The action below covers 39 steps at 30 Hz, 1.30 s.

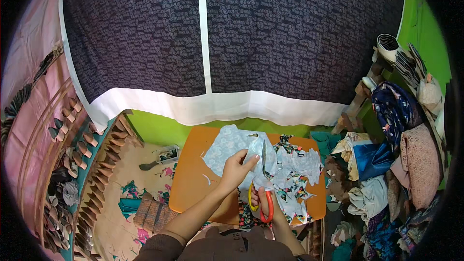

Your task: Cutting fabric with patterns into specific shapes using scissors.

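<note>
My left hand (pixel 235 168) is closed on a piece of pale patterned cloth (pixel 226 147), thumb on top, holding it a little above the orange tabletop (pixel 189 183). In my right hand (pixel 265 196) is a pair of scissors (pixel 268 210) with red and yellow handles. Their blades point away from me, at the cloth just right of my left fingers. Whether the blades are fully apart is hard to tell. Cut scraps of pale and dark floral cloth (pixel 299 164) are heaped at the table's right side. A thin pale sliver lies near its left part.
Curved racks of wooden shoe lasts (pixel 99 183) stand at the left. A brown patterned bundle (pixel 153 212) and teal and pink scraps lie on the floor. Piled fabrics (pixel 367 198) and rolls (pixel 387 43) crowd the right. A dark patterned curtain (pixel 145 34) hangs ahead.
</note>
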{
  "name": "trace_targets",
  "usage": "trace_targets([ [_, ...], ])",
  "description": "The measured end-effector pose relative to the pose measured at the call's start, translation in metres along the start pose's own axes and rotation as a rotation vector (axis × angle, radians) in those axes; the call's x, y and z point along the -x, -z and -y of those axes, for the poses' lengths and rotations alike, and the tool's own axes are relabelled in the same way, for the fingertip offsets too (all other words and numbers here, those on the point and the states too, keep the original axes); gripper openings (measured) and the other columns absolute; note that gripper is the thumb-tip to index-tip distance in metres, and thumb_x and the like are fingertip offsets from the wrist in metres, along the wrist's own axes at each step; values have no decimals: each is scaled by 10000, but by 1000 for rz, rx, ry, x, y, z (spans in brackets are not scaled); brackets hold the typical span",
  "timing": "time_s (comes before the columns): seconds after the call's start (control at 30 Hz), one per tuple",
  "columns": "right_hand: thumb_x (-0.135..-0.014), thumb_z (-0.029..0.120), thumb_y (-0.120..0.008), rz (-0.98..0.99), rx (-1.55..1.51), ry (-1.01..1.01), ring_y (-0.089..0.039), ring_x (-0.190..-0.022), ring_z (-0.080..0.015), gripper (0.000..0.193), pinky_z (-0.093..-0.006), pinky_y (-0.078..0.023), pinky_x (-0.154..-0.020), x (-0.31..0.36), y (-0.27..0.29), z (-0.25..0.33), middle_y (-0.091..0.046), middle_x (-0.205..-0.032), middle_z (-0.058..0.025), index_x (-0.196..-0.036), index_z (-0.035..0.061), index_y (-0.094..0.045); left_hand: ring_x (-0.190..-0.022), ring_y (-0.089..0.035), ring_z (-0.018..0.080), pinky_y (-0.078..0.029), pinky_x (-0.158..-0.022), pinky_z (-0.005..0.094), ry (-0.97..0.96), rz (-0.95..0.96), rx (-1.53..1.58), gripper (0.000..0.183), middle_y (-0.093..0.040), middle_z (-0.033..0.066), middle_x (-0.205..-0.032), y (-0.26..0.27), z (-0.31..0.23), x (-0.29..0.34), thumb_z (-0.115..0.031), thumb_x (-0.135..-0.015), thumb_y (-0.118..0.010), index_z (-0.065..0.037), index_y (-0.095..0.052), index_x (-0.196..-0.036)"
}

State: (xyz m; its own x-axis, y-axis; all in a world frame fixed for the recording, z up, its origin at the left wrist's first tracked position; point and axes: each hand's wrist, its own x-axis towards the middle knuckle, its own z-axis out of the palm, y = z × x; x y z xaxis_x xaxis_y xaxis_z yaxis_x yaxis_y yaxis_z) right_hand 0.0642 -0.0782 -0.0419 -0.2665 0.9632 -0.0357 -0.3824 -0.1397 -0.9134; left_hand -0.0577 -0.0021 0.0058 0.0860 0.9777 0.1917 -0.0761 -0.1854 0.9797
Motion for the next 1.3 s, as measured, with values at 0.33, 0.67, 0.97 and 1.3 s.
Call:
trace_targets([
  [0.33,-884,347,-404,36,22,45,-336,-556,-68,307,-189,-305,-475,0,0,2,-344,-686,7,-1021,78,-346,-573,-450,62,-375,-524,222,10,64,-73,232,-548,42,-628,5,-3,3,-194,-764,-612,27,-579,-827],
  [0.67,-872,381,-420,20,22,48,-317,-547,-59,330,-179,-294,-455,0,-8,3,-337,-682,6,-964,73,-348,-617,-449,25,-356,-543,178,16,135,-189,160,-533,-32,-660,13,-14,6,-168,-778,-603,-9,-587,-785],
  [0.97,-876,266,-445,-34,166,54,-380,-523,-52,276,-182,-336,-453,2,-7,-4,-400,-668,13,-1054,66,-377,-643,-472,52,-395,-577,207,48,87,44,243,-534,-3,-675,23,-11,1,-206,-782,-603,11,-562,-884],
  [1.3,-867,282,-449,25,315,271,-415,-632,-67,313,-206,-383,-543,-1,-8,-18,-424,-763,-11,-1049,40,-367,-553,-422,52,-354,-498,216,34,51,-28,245,-505,6,-611,20,-6,7,-229,-779,-597,5,-556,-837],
])
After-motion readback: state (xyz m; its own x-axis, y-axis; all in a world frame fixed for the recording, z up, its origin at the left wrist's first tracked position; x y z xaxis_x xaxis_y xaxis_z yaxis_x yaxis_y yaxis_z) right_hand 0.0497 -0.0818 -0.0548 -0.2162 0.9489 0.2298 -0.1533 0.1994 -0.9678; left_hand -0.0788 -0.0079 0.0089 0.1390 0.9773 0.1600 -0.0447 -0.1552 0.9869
